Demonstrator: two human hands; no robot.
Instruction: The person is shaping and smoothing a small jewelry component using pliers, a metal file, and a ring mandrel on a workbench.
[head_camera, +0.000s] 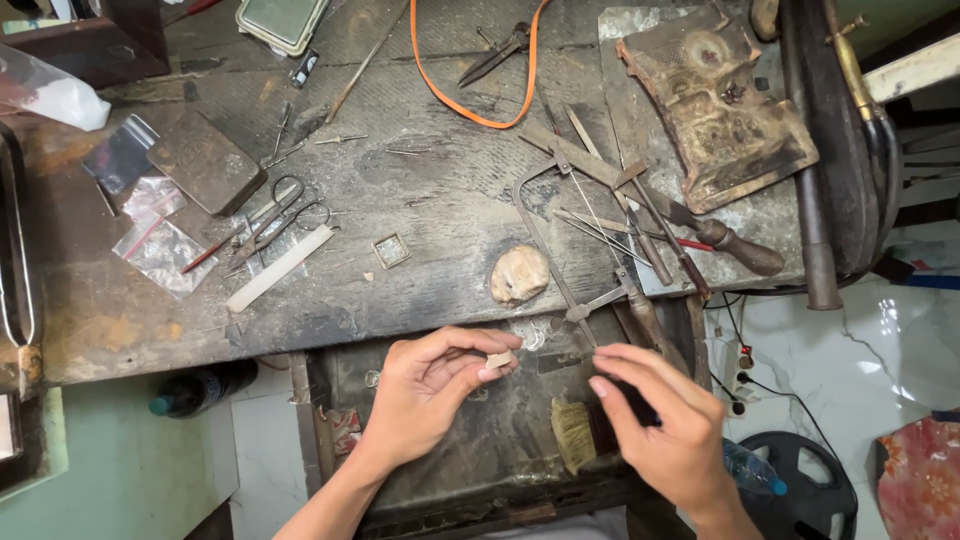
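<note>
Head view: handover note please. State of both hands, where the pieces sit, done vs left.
Left hand: pinching a small pale piece between thumb and fingertips, over the open drawer.
Right hand: fingers closed on a dark-handled tool, held beside the brush lying in the drawer.
Jeweller's saw frame lies at the front edge of the workbench, untouched; pale lump and small square frame behind it.
Done: piece picked up. Left: tool and piece are still apart; no work on the piece visible.
</note>
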